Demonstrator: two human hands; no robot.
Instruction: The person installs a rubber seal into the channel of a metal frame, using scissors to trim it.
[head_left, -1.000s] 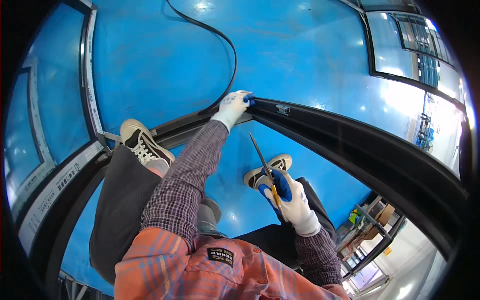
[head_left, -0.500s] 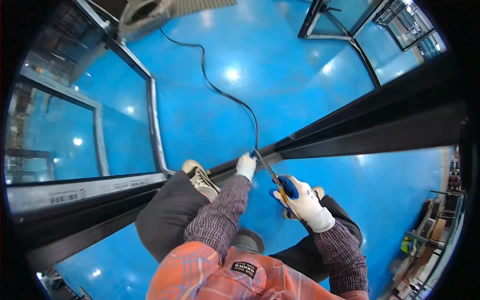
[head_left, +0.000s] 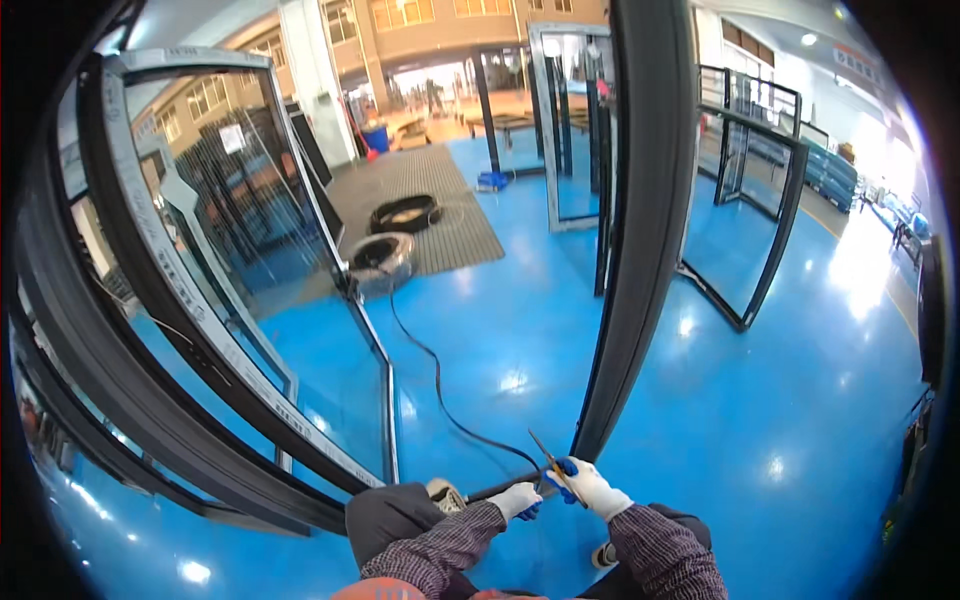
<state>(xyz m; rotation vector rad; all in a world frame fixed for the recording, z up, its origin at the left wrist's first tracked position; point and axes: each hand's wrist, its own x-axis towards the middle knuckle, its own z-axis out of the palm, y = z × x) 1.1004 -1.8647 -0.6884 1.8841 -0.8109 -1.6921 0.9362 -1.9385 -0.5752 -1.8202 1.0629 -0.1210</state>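
Observation:
My left hand [head_left: 518, 500], in a white glove with blue on the palm side, is closed round the end of a long black strip [head_left: 437, 372]. That strip snakes back over the floor to a plastic-wrapped coil [head_left: 384, 258]. Close by on the right, my right hand [head_left: 592, 488], gloved the same way, grips a pair of scissors [head_left: 551, 461]. Their blades point up and to the left, just above the left hand. Both hands are low over the bottom bar of a dark frame, whose upright post [head_left: 640, 230] rises behind the right hand.
A glazed door panel [head_left: 250, 190] stands open on the left. A second dark coil [head_left: 405, 214] lies on a ribbed mat [head_left: 455, 235]. Further frames [head_left: 745, 200] stand at the right and back. The floor [head_left: 500, 340] is glossy blue. My shoe [head_left: 445, 495] is beside the bottom bar.
The view has tilted up, bringing the hall into sight. My right hand has come nearer the left. The scissors' blades, earlier at the strip by my left hand, now point upward.

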